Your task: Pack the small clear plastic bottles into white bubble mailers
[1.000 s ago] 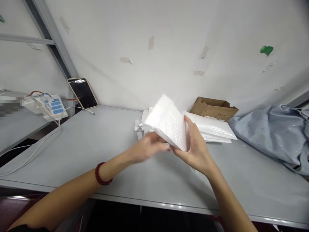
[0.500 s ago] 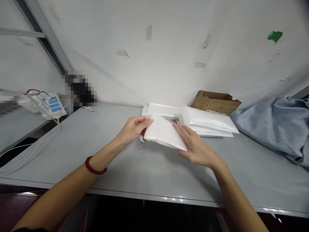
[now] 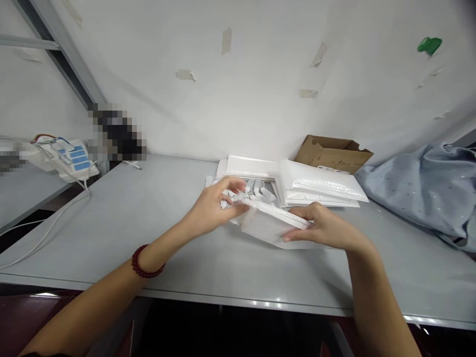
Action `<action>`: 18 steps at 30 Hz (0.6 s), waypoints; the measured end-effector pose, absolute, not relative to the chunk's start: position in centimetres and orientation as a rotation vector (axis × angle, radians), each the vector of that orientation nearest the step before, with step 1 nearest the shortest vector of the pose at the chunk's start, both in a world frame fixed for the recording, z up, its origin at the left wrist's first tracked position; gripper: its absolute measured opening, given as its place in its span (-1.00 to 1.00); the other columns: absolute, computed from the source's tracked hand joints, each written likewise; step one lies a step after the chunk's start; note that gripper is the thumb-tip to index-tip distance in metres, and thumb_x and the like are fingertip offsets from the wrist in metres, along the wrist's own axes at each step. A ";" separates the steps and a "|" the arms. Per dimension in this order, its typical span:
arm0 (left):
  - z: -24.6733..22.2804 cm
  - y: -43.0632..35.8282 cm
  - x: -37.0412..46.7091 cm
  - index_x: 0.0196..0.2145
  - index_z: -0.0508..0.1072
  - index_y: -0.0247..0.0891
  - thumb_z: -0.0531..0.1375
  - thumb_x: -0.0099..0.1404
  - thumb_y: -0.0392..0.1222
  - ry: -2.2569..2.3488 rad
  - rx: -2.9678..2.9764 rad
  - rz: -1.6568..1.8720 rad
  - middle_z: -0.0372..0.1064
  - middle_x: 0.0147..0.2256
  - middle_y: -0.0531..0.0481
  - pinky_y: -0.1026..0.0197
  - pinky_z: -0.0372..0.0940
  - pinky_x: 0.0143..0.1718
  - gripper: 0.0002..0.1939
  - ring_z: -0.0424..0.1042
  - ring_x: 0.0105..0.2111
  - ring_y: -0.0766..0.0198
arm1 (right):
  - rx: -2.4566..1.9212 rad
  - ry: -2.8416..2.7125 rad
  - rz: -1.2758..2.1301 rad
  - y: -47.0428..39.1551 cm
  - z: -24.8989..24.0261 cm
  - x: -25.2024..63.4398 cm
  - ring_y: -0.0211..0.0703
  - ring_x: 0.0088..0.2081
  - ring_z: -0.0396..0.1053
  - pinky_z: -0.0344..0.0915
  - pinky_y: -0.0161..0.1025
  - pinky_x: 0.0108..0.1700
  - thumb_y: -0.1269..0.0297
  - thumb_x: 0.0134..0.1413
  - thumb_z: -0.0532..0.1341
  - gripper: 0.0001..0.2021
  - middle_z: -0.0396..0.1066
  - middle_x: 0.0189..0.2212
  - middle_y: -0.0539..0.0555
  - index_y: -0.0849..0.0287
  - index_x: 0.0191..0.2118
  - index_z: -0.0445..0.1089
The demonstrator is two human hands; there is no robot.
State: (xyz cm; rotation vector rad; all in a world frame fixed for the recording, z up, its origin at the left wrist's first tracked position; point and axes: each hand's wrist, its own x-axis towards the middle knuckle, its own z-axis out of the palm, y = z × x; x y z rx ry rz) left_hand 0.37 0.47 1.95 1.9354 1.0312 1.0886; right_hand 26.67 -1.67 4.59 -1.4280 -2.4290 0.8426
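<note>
Nearest, a dark red beaded bracelet (image 3: 137,263) circles the left wrist above the front part of the grey table (image 3: 208,272). Farther in, the right hand (image 3: 323,225) pinches the right part of a white padded envelope (image 3: 271,229) between thumb and fingers, holding it tilted over the middle of the table. The left hand (image 3: 210,208) is partly open at the envelope's left end, fingers curled and parted from the thumb; whether it touches the envelope cannot be told. Just behind are small white pieces (image 3: 256,188), too jumbled to make out singly, and beside them, to the right, a pile of white padded mailers (image 3: 323,183). Off to the left, a white cable (image 3: 67,206) runs near a white unit with blue panels (image 3: 78,161). A pale blue cloth (image 3: 427,193) lies bunched at the right, near an open brown cardboard box (image 3: 327,153) behind the mailers. A dark pixelated object (image 3: 121,134) is at the left rear. Beyond rises the white wall (image 3: 260,114), bearing tape scraps (image 3: 185,75) and a green object (image 3: 430,45).
</note>
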 end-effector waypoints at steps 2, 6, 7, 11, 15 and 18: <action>2.0 0.6 0.4 -0.33 0.49 -0.24 0.21 0.15 -0.20 0.933 1.815 0.768 0.46 -0.35 0.00 0.26 0.33 -0.36 -0.88 0.44 -0.32 0.23 | -1.463 -2.392 0.604 -1.6 4.2 26.4 -0.19 -0.49 0.24 0.17 -0.26 -0.47 -0.22 -0.05 0.24 -0.54 0.32 -0.56 -0.01 0.14 -0.36 0.44; 1.5 0.7 0.9 -0.53 0.45 -0.30 0.17 0.18 -0.23 0.964 1.486 0.643 0.39 -0.61 0.02 0.31 0.27 -0.53 -0.83 0.39 -0.59 0.33 | -1.307 -2.288 -0.079 -1.6 3.2 25.1 0.11 -0.15 0.38 0.27 0.05 -0.08 -0.28 -0.01 0.18 -0.34 0.47 -0.21 0.20 0.15 0.05 0.34; 1.3 0.7 1.0 -0.53 0.46 -0.31 0.18 0.17 -0.24 0.976 1.417 0.655 0.40 -0.62 0.01 0.32 0.27 -0.55 -0.84 0.39 -0.60 0.33 | -1.222 -2.331 -0.147 -1.6 2.8 24.6 0.17 -0.05 0.35 0.23 0.12 0.01 -0.29 -0.02 0.17 -0.26 0.43 -0.08 0.25 0.15 0.15 0.25; 0.4 0.6 1.4 -0.53 0.48 -0.34 0.20 0.16 -0.24 0.930 1.311 0.617 0.44 -0.60 -0.03 0.34 0.29 -0.56 -0.84 0.42 -0.60 0.33 | -1.112 -2.565 -0.125 -1.9 1.2 22.5 0.32 0.21 0.12 0.14 0.26 0.12 -0.33 -0.13 0.22 0.11 0.13 0.21 0.40 0.19 0.37 -0.27; -0.4 0.3 1.7 -0.51 0.48 -0.33 0.20 0.10 -0.29 0.933 1.325 0.578 0.45 -0.57 -0.02 0.35 0.29 -0.58 -0.91 0.41 -0.61 0.34 | -1.189 -2.601 -0.052 -2.3 0.3 21.3 0.36 0.26 0.04 0.08 0.30 0.16 -0.07 -0.10 0.33 0.09 0.06 0.22 0.43 0.19 0.37 -0.37; -0.5 0.1 1.9 -0.46 0.45 -0.32 0.18 0.04 -0.36 0.954 1.358 0.561 0.42 -0.60 0.02 0.34 0.30 -0.58 -0.93 0.41 -0.62 0.33 | -1.191 -2.568 0.074 -2.4 0.5 21.2 0.25 0.20 0.14 0.18 0.21 0.13 0.19 -0.02 0.27 -0.08 0.13 0.17 0.34 0.13 0.35 -0.29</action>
